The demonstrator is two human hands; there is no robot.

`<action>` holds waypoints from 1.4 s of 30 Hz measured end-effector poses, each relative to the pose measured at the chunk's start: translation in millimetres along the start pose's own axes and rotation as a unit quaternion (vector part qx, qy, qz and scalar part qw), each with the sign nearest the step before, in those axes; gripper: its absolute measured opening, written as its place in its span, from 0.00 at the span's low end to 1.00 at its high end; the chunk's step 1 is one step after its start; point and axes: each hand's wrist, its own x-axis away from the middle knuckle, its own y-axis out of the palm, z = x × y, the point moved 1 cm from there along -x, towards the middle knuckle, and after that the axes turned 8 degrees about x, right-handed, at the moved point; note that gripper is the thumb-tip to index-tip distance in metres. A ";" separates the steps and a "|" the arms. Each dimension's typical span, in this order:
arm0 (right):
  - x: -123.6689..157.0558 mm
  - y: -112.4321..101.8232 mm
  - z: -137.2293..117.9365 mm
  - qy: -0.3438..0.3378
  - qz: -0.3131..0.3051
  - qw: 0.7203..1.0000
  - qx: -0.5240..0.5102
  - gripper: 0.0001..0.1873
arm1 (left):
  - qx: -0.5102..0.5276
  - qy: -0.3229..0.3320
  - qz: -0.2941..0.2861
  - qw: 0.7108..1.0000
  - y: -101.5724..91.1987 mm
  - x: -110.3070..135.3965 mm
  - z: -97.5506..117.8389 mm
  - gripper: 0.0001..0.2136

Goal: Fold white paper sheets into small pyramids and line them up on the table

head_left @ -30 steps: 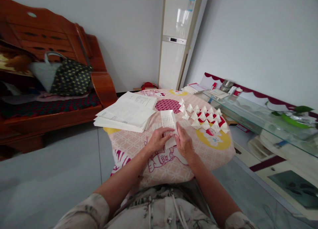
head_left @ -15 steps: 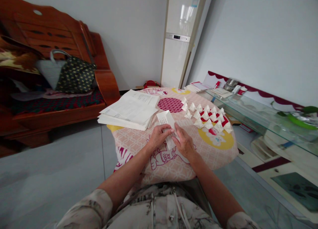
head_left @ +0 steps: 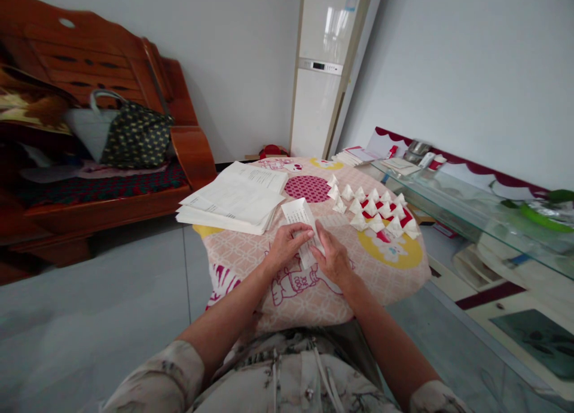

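A narrow strip of printed white paper [head_left: 299, 217] lies on a pink patterned cushion [head_left: 385, 275] in front of me. My left hand [head_left: 287, 246] pinches the strip from the left, fingers closed on it. My right hand [head_left: 332, 257] presses and grips the strip from the right. The strip's far end tilts up and left, past my fingertips. Several small folded white paper triangles [head_left: 372, 210] sit in rows on the cushion, just beyond my right hand. A stack of printed paper sheets [head_left: 233, 199] rests at the cushion's far left.
A red wooden bench [head_left: 89, 132] with a dotted bag [head_left: 134, 135] stands at the left. A tall white air conditioner [head_left: 320, 72] is in the corner. A glass shelf [head_left: 470, 216] with small items runs along the right wall. Grey floor lies to the left.
The paper strip's far end has tilted to the left between my hands. Both hands stay on it, almost in the same place.
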 end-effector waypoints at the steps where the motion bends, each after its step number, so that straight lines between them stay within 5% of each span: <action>1: -0.2 -0.2 -0.3 -0.002 -0.002 1.000 0.000 0.37 | 0.006 -0.001 -0.001 1.000 0.1 0.0 1.6 0.18; 21: -0.2 -1.7 -0.8 -0.002 -0.027 1.000 0.001 0.36 | 0.085 -0.047 0.014 0.995 2.8 1.4 17.2 0.28; 31: -0.2 -1.1 0.7 0.017 -0.007 1.000 -0.016 0.36 | 0.067 -0.052 0.055 0.995 0.5 0.9 3.2 0.24; 37: -6.1 -22.9 -0.2 0.031 0.149 0.988 0.016 0.36 | -0.060 0.023 0.138 0.988 -4.5 3.9 5.2 0.21; 42: -19.0 -31.4 -33.4 0.007 0.148 0.989 -0.024 0.33 | -0.208 0.105 0.070 0.970 0.0 10.8 6.8 0.19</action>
